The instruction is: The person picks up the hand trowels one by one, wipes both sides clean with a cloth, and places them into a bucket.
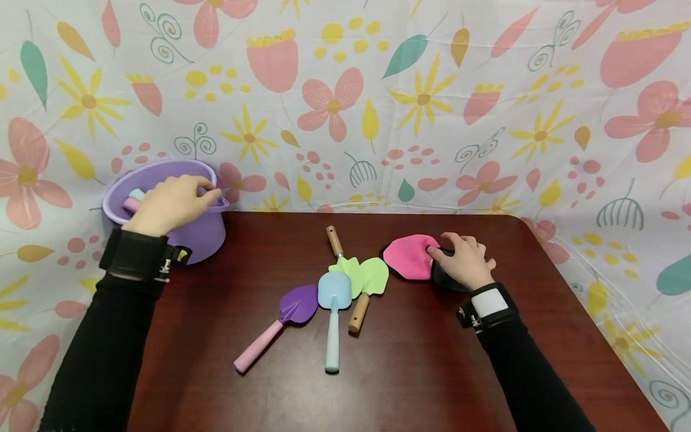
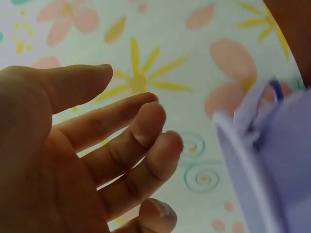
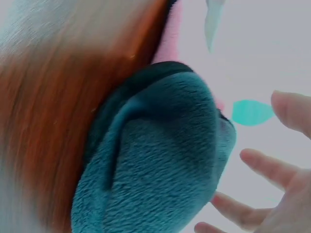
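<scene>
Controlling from afar here: my left hand [image 1: 170,204] is right at the purple bucket [image 1: 202,240], fingers loosely apart, nothing in them. Right hand's [image 1: 465,261] at the pink-and-dark cloth [image 1: 406,258] on the tabletop [image 1: 410,360], fingers spread wide, can't tell if touching. Four shovels [image 1: 333,291] lie just left.

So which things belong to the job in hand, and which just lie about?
Likely in the job:
Round purple plastic bucket, by the left hand
Pink-and-dark fabric bundle, by the right hand

Apparently just lying about:
Purple pink-handled trowel
Light-blue trowel
Two green wooden-handled trowels
</scene>
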Demonstrator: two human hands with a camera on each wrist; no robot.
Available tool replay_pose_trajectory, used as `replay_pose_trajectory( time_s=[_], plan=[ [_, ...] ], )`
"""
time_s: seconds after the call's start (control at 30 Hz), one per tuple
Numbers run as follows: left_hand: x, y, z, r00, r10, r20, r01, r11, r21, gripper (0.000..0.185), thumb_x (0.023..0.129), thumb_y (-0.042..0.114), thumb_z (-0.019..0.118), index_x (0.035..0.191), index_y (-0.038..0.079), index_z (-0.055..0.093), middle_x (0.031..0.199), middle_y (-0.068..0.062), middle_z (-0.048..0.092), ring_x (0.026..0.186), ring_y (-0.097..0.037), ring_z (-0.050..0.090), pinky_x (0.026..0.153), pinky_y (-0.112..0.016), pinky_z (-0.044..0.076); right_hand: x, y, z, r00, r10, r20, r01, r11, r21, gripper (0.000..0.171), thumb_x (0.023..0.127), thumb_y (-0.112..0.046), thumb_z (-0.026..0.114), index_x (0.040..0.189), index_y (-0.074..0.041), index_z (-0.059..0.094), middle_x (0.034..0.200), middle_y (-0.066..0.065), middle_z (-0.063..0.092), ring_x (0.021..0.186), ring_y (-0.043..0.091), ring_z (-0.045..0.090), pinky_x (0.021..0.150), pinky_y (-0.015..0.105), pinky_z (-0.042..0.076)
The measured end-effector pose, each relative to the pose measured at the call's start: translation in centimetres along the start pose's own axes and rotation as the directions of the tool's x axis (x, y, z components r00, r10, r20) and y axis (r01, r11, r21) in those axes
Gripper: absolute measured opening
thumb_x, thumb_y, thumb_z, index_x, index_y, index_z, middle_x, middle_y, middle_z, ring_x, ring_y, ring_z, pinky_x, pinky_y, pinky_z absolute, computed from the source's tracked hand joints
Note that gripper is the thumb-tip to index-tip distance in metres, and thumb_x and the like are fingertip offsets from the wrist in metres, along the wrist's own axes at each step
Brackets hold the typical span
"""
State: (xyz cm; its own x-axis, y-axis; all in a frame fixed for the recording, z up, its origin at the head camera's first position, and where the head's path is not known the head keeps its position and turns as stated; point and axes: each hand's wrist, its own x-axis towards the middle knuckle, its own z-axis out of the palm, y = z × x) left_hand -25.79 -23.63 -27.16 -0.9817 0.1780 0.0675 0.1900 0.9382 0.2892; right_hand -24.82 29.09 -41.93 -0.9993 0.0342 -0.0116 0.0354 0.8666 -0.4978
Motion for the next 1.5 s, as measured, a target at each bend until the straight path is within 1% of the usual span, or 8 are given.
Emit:
replay_pose_trajectory(
  time_s=[0.2,0.3,0.5,0.73,0.9,1.27,1.4,1.5],
  plan=[
    [-2.0,1.5,3.3,0.998,0.058,-0.005,-0.058,0.998,0.01,0.036,0.1,0.036,0.054,0.116,0.007,0.068,0.096,-0.012,0.068,0.088,-0.037,0.063,0.073,-0.055,0.045,-0.4,-0.2,0.0,1.0,0.018,-0.002,-0.018,0.999,0.032,0.069,0.093,-0.059,0.054,0.142,-0.011,0.043,0.143,0.031,0.03,0.126,0.057,0.022,0.082,0.076,0.017],
    [-3.0,1.9,5.5,0.998,0.065,0.019,-0.065,0.998,0.016,0.039,0.099,0.042,0.054,0.116,0.009,0.068,0.094,-0.009,0.069,0.087,-0.035,0.064,0.072,-0.056,0.047,-0.4,-0.3,0.2,0.999,0.032,-0.001,-0.032,0.999,0.044,0.07,0.093,-0.058,0.054,0.143,-0.01,0.042,0.144,0.031,0.028,0.126,0.057,0.021,0.083,0.077,0.016],
    [-5.1,2.5,9.8,0.993,0.048,0.107,-0.051,0.998,0.028,0.058,0.099,0.058,0.043,0.116,0.01,0.069,0.095,-0.009,0.069,0.089,-0.035,0.065,0.071,-0.058,0.048,0.0,-0.4,0.6,0.997,0.059,0.046,-0.06,0.997,0.038,0.074,0.093,-0.057,0.055,0.145,-0.007,0.038,0.143,0.035,0.026,0.124,0.059,0.02,0.08,0.082,0.019],
    [-7.9,3.6,14.0,0.972,0.033,0.234,-0.052,0.996,0.075,0.06,0.095,0.066,0.042,0.097,0.013,0.069,0.083,-0.005,0.066,0.081,-0.029,0.065,0.066,-0.052,0.049,1.0,-0.2,1.2,0.993,0.034,0.111,-0.033,0.999,-0.016,0.081,0.095,-0.054,0.053,0.145,0.006,0.032,0.136,0.041,0.03,0.115,0.06,0.028,0.086,0.067,0.03],
    [-9.2,4.5,15.7,0.963,0.049,0.263,-0.081,0.99,0.113,0.049,0.09,0.065,0.054,0.08,0.017,0.059,0.063,0.003,0.051,0.067,-0.021,0.06,0.056,-0.043,0.045,1.8,-0.1,1.6,0.986,0.053,0.157,-0.046,0.998,-0.043,0.085,0.094,-0.054,0.054,0.146,0.008,0.028,0.135,0.043,0.028,0.113,0.062,0.03,0.086,0.068,0.031],
    [-11.2,5.0,18.0,0.956,0.06,0.288,-0.098,0.988,0.118,0.048,0.077,0.058,0.075,0.085,0.015,0.056,0.064,0.004,0.048,0.06,-0.017,0.054,0.053,-0.039,0.042,3.4,0.2,3.1,0.976,0.102,0.191,-0.083,0.991,-0.104,0.086,0.091,-0.056,0.058,0.145,0.005,0.031,0.131,0.044,0.03,0.111,0.06,0.029,0.085,0.068,0.033],
    [-11.5,4.8,18.9,0.962,0.072,0.262,-0.109,0.986,0.129,0.046,0.077,0.051,0.078,0.089,0.012,0.057,0.066,0.002,0.051,0.063,-0.023,0.059,0.055,-0.044,0.046,3.6,0.0,3.6,0.973,0.139,0.186,-0.112,0.983,-0.148,0.076,0.092,-0.05,0.058,0.14,0.004,0.037,0.128,0.043,0.033,0.113,0.06,0.027,0.086,0.069,0.033],
    [-11.7,4.4,19.4,0.973,0.105,0.204,-0.129,0.985,0.111,0.039,0.079,0.04,0.08,0.085,0.011,0.055,0.066,0.0,0.051,0.062,-0.026,0.059,0.053,-0.045,0.046,3.8,0.0,3.9,0.971,0.161,0.175,-0.131,0.977,-0.167,0.07,0.093,-0.045,0.057,0.139,0.005,0.038,0.129,0.042,0.033,0.116,0.059,0.025,0.087,0.07,0.034]
  ],
)
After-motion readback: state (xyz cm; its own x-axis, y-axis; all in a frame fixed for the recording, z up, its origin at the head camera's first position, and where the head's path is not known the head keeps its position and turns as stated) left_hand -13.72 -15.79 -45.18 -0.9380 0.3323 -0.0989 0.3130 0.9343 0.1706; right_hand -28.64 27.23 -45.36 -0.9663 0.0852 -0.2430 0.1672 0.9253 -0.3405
